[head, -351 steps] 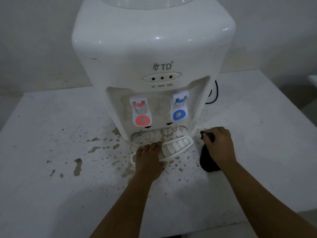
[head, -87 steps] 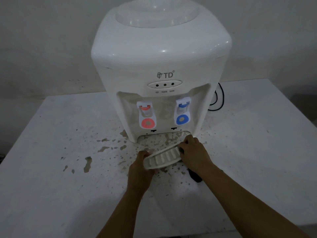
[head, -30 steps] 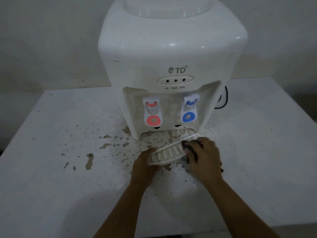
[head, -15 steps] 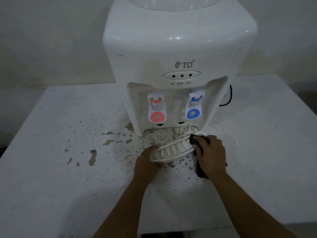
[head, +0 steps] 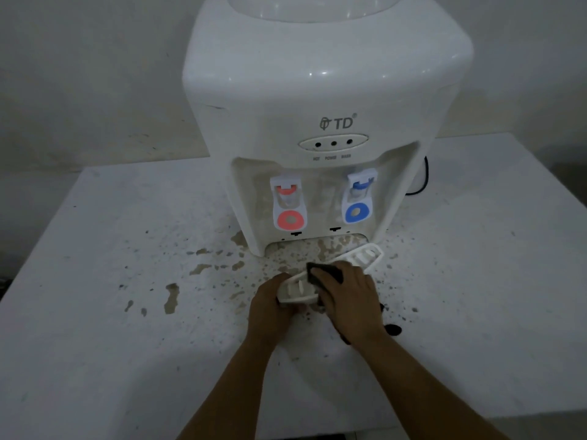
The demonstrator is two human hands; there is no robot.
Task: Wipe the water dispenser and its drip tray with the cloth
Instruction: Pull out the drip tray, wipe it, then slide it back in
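Hands, two of them, meet at one white drip tray (head: pixel 365 257) lying slantwise on the counter (head: pixel 95 312), out of its slot and just in front of the dispenser's base. The left hand (head: pixel 270 308) curls round the tray's near end and holds it. The right hand (head: pixel 351 300) presses one dark cloth (head: pixel 324 274) onto the tray's middle, fingers bent over the cloth and gripping it; a bit of the cloth also shows by the right wrist. The tray's far end sticks out past the right hand, showing its slotted grille.

One white water dispenser (head: pixel 317 90) stands toward the counter's back edge, marked "TD". Its front carries three small indicator dots (head: pixel 333 143) in an oval panel. Below them sit two taps: one red tap (head: pixel 288 203) on the left and one blue tap (head: pixel 359 196) on the right. One black cord (head: pixel 421 182) loops out behind the dispenser's right side. Brown splatter stains (head: pixel 171 298) are scattered over the counter in front of and to the left of the dispenser; they are too many to count.
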